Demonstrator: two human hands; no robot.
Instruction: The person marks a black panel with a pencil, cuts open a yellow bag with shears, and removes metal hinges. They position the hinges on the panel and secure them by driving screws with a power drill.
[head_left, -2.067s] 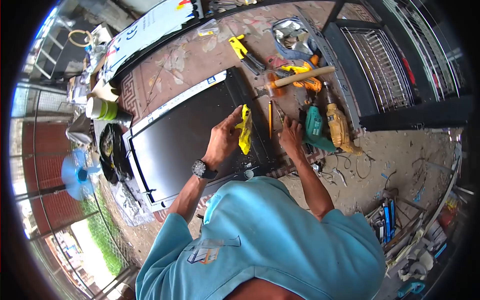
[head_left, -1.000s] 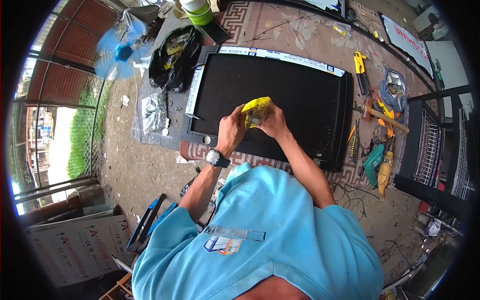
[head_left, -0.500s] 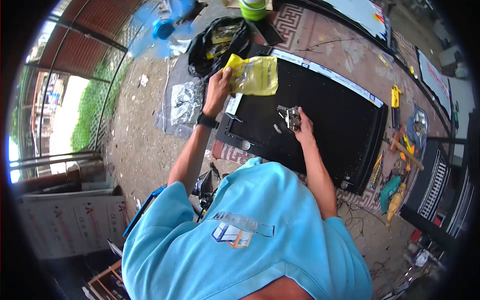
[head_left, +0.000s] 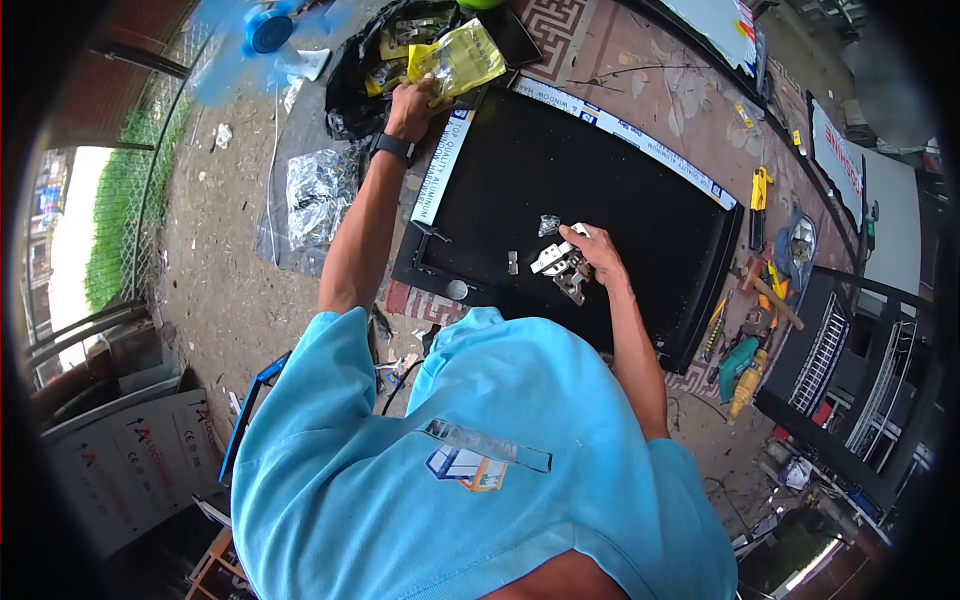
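Note:
My left hand (head_left: 411, 108), closed, grips a yellow plastic bag (head_left: 458, 62) by its lower left corner, beside the open black bag (head_left: 345, 95). More yellow packets (head_left: 415, 35) lie inside that black bag. Over the black panel (head_left: 600, 180), my right hand (head_left: 597, 252) has its thumb and fingers closed on metal hinge pieces (head_left: 560, 262). A small clear packet (head_left: 549, 226) lies on the panel just above them, and a single small metal piece (head_left: 513, 262) rests to their left.
A clear bag of metal parts (head_left: 318, 195) lies left of the panel. On the right are a yellow cutter (head_left: 760, 205), a hammer (head_left: 775, 290) and a green tool (head_left: 738, 360). A blue fan (head_left: 268, 32) is at the upper left.
My left hand has moved up and left with the yellow bag, toward the black bag. My right hand is now low over the panel, where hinge pieces and a clear packet show.

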